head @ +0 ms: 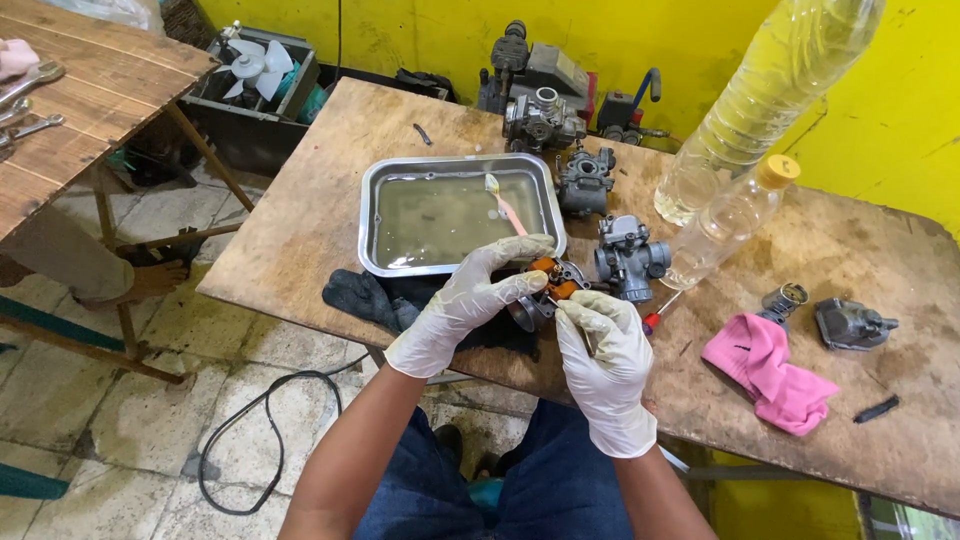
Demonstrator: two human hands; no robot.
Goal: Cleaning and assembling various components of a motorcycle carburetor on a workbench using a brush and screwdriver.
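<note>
Gloved left grip (470, 300) and right grip (603, 345) closed around carburetor (548, 290).

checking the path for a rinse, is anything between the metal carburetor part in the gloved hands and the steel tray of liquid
Nothing visible does. The left hand and right hand hold the metal carburetor part with orange floats just at the near right corner of the steel tray. A pink toothbrush leans inside the tray, near that corner.
</note>
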